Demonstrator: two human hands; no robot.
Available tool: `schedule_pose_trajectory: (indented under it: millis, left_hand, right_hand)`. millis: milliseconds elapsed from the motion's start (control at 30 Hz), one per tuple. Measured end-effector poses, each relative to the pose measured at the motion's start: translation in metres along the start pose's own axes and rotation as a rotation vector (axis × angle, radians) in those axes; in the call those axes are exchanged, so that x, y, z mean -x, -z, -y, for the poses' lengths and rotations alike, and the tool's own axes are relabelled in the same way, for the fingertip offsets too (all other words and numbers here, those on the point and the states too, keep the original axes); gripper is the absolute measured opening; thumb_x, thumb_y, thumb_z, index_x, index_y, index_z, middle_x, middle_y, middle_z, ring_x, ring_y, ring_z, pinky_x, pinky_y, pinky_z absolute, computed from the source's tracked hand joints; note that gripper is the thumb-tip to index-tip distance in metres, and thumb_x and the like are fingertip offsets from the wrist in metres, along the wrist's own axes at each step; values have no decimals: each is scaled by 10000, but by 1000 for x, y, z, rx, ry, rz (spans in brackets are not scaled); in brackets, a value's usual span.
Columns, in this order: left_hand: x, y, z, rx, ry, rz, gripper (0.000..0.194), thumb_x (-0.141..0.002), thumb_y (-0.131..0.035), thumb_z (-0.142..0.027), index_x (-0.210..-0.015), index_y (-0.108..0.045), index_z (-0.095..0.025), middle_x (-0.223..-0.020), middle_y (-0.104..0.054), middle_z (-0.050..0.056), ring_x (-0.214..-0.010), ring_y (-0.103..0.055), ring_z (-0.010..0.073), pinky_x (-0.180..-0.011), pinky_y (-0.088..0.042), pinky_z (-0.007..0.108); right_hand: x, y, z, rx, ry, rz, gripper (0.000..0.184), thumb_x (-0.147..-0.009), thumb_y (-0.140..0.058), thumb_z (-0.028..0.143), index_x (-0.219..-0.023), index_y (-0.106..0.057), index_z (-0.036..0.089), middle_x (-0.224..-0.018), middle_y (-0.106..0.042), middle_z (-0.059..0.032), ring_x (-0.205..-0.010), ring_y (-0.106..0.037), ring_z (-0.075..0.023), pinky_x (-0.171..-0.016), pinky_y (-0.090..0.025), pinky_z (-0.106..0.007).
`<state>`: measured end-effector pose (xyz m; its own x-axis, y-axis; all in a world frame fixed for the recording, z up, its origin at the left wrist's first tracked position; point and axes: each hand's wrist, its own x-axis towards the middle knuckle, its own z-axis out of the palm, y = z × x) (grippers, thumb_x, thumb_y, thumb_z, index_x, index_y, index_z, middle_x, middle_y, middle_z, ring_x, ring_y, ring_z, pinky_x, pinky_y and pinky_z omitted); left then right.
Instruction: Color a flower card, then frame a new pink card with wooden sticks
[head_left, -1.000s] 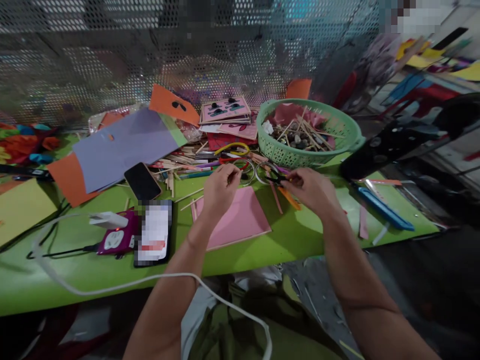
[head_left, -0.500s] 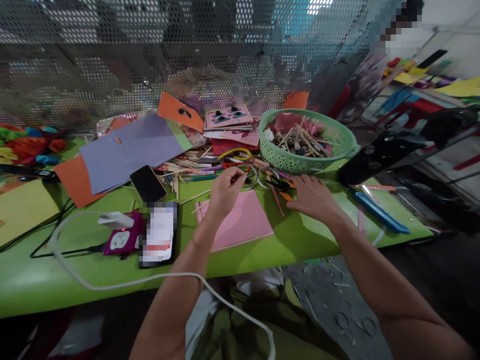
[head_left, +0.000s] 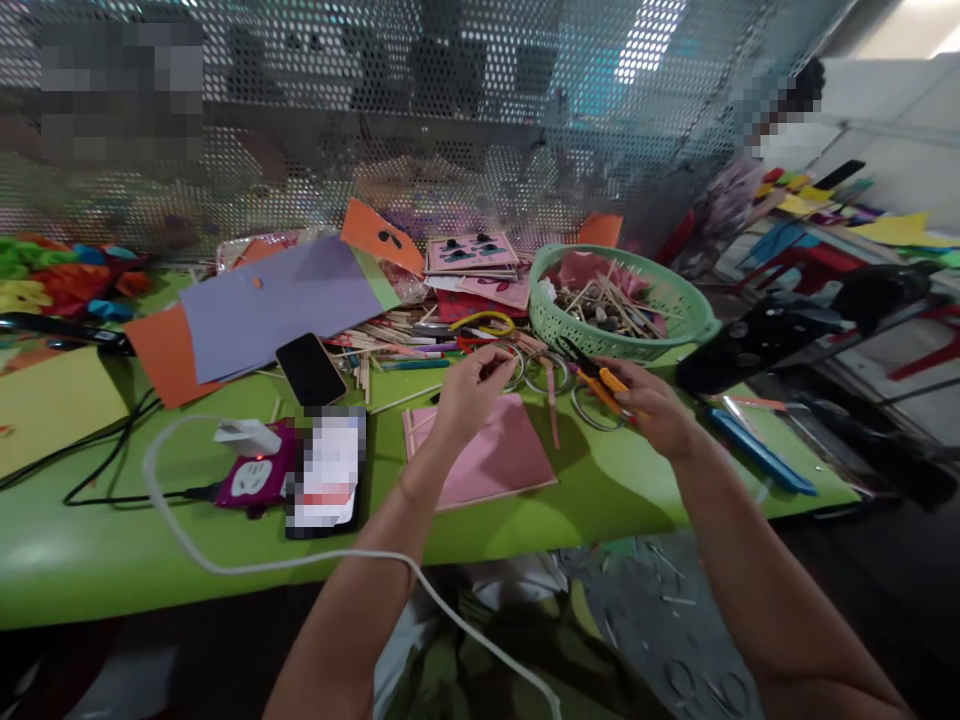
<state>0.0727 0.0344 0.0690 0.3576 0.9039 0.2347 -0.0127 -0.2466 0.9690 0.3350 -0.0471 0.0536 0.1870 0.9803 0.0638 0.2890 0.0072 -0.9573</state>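
Observation:
My right hand (head_left: 654, 402) is closed around the orange handles of a pair of pliers (head_left: 598, 377), whose dark jaws point up and left over the table. My left hand (head_left: 474, 388) is pinched shut above the far edge of a pink card (head_left: 499, 455); what its fingers hold, if anything, is too small to make out. Several wire rings (head_left: 598, 410) lie between the two hands. A narrow pink strip (head_left: 553, 405) rests to the right of the card. Along the card's left side are thin wooden sticks (head_left: 421, 418).
A green basket (head_left: 585, 335) of sticks and stones stands behind my right hand. To the left are a dark phone (head_left: 310, 370), a lit phone (head_left: 328, 470) and a purple power socket (head_left: 255, 478). A white cable (head_left: 300, 563) crosses my left forearm. A blue cutter (head_left: 761, 452) lies right.
My right hand has picked up the pliers from the table and turned them, uncovering a wire ring. The left hand stays pinched near the same place. The view has shifted slightly.

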Motion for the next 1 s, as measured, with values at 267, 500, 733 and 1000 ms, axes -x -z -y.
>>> schedule_pose_trajectory:
  millis: [267,500,733,1000]
  left_hand:
    - [0,0,3,-55,-7,8,126,-900,-614,-245,-784,-629,-200,-712,-593,-34,-693,-511,128,-669,-400,242]
    - [-1,0,0,-48,-8,1,118,-897,-618,-207,-781,-629,-195,-730,-650,-29,-713,-566,132,-698,-429,245]
    - [0,-1,-2,-90,0,-8,107,-890,-613,-178,-785,-625,-199,-773,-696,-11,-747,-616,151,-714,-452,253]
    - [1,-2,3,-206,-46,-18,114,-891,-588,-159,-785,-601,-200,-775,-669,3,-742,-597,155,-700,-437,257]
  right_hand:
    - [-5,-55,19,-128,30,204,663,-682,-742,386,-1333,-662,291,-1390,-727,-76,-1300,-663,-336,-1101,-518,-495]
    - [-8,-69,25,-67,12,307,814,-663,-778,428,-1436,-594,256,-1388,-683,-121,-1276,-644,-344,-1118,-501,-504]
    - [-8,-73,25,-51,20,333,774,-664,-741,382,-1415,-589,273,-1322,-696,-109,-1257,-649,-350,-1108,-500,-528]
    - [-10,-74,22,5,45,320,752,-674,-715,357,-1409,-584,268,-1287,-691,-104,-1185,-671,-332,-1072,-532,-512]
